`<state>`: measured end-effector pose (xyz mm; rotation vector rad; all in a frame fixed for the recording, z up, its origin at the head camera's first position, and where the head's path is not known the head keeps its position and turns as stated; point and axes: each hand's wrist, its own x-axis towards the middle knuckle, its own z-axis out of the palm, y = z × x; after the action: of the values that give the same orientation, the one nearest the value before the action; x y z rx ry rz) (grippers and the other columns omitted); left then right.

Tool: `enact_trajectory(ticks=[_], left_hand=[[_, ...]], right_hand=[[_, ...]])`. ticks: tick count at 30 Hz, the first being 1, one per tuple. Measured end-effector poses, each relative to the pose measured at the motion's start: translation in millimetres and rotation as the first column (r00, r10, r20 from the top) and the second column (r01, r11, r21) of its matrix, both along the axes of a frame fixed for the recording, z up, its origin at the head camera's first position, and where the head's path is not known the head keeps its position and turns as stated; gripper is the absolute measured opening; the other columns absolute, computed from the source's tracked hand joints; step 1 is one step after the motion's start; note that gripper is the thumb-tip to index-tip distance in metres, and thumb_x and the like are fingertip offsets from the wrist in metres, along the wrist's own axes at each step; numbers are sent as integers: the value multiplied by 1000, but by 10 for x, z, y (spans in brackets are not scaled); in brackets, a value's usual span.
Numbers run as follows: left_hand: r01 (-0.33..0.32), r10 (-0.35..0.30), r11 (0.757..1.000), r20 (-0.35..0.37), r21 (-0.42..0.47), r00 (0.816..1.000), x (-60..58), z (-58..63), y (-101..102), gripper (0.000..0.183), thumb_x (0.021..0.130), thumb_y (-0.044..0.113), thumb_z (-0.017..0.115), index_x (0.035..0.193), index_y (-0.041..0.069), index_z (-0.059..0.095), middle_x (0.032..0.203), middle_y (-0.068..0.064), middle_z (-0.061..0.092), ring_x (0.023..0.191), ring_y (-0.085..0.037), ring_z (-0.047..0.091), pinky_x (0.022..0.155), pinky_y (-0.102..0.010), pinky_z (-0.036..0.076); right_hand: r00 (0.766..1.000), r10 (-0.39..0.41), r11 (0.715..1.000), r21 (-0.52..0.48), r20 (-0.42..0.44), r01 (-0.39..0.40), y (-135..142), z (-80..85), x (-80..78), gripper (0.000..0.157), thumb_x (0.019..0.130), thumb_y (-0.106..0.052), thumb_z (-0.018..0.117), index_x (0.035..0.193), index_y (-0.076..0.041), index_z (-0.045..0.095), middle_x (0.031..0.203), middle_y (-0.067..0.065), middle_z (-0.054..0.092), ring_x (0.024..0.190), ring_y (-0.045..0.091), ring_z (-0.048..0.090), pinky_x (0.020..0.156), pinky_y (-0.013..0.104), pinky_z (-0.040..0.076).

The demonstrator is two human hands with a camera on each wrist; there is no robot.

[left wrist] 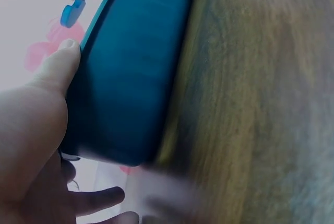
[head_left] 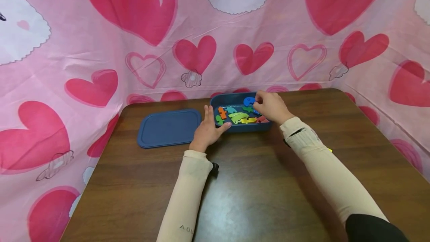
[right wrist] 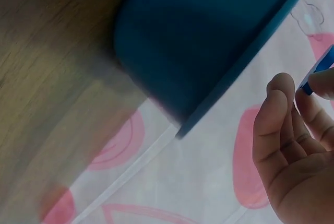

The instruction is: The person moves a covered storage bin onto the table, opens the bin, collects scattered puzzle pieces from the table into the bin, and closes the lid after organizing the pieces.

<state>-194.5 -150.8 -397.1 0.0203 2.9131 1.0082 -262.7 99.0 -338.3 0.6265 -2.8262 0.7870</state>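
Observation:
A dark blue open box point(head_left: 242, 127) on the table holds several flat, colourful pieces, among them an orange one point(head_left: 222, 113), a light green one point(head_left: 238, 117) and a yellow one point(head_left: 248, 120). My left hand point(head_left: 207, 132) rests at the box's left front corner. Its thumb touches the front rim and its straight fingers stretch along the left end. Above the box's right part, my right hand point(head_left: 273, 106) pinches a blue, curved flat piece point(head_left: 249, 101) between thumb and finger. The right wrist view also shows that blue piece point(right wrist: 318, 70), partly cut off.
A dark blue lid point(head_left: 169, 128) lies flat on the wooden table point(head_left: 248, 197), left of the box. A small yellow thing point(head_left: 330, 150) peeks out beside the right sleeve, mostly hidden. Behind the table hangs a pink cloth point(head_left: 228, 29) with hearts.

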Motion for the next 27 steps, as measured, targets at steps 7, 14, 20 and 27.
enact_trajectory(ticks=[7, 14, 20, 27], left_hand=[[-10, 8, 999, -35, -52, 999, 4, 26, -8, 110, 89, 72, 58, 164, 12, 4, 169, -6, -1, 142, -38, 38, 106, -58, 39], [-11, 10, 998, -16, -57, 1000, 10, 19, -9, 110, 89, 72, 57, 164, 13, 1, 169, -6, -3, 141, -38, 39, 106, -57, 39], [-1, 1, 999, 4, -54, 1000, 9, 22, -17, 110, 90, 73, 55, 164, 14, -2, 169, -4, -7, 140, -38, 41, 106, -56, 40], [0, 0, 998, 1, -63, 1000, 7, 36, -6, 110, 90, 74, 54, 164, 14, -2, 169, -6, -5, 137, -38, 45, 104, -55, 43]], right_hand=[[1000, -2, 1000, -2, 3, 2, -75, -54, -87, 10, 91, -15, 64, 87, -7, 59, 69, 8, 55, 67, 28, 54, 60, 40, 45], [1000, -8, 1000, 8, 23, 8, -127, -99, -160, 12, 92, -13, 62, 84, -5, 59, 68, 9, 55, 67, 29, 54, 60, 41, 44], [999, -29, 999, 32, 28, 29, -219, -97, -225, 16, 92, -13, 63, 79, -5, 58, 67, 9, 54, 70, 30, 53, 63, 42, 43], [996, -61, 994, 90, 65, 55, -320, -73, -317, 16, 93, -15, 67, 83, -4, 60, 73, 12, 58, 73, 31, 55, 67, 44, 49]])
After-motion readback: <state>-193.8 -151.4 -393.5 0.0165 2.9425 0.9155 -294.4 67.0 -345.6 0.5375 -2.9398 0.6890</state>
